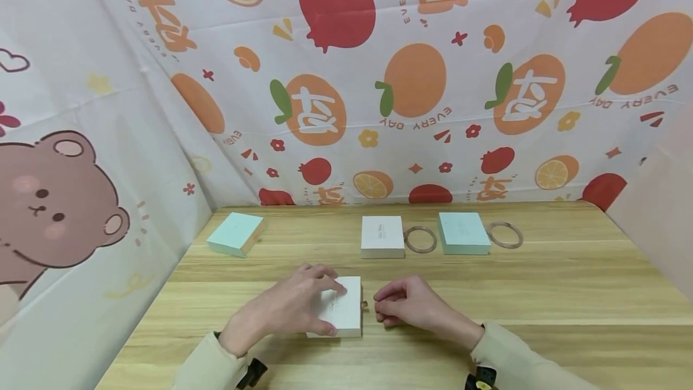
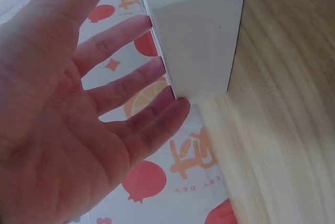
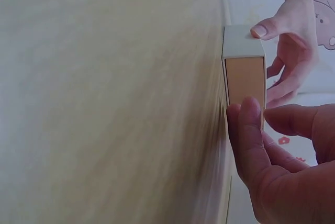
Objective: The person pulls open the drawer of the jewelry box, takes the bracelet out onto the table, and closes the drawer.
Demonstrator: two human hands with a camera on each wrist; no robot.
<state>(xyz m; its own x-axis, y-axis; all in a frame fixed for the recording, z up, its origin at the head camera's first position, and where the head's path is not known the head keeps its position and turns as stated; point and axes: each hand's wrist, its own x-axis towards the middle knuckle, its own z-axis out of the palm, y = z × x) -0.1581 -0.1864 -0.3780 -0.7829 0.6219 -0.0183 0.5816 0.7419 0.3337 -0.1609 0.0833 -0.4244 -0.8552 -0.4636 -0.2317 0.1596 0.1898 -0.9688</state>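
Note:
A white box [image 1: 349, 309] with faint lettering lies flat on the wooden table, a small tab [image 1: 364, 304] jutting from its right side. Over its left part is my left hand [image 1: 292, 306], gripping it with the thumb at the near edge and the fingers across the top. The right wrist view shows the box's tan end face [image 3: 245, 80] within a white shell. Just right of the tab, my right hand [image 1: 411, 304] has its fingers loosely bent and nothing between them. In the head view a small gap separates its fingertips from the tab.
Along the back stand a mint box [image 1: 236, 233] at left, another white box [image 1: 382, 236] and a second mint box [image 1: 464, 233]. A brown ring [image 1: 420, 239] lies between the latter two, another ring [image 1: 506, 235] at far right. Printed cloth [image 1: 346, 161] hangs behind the table.

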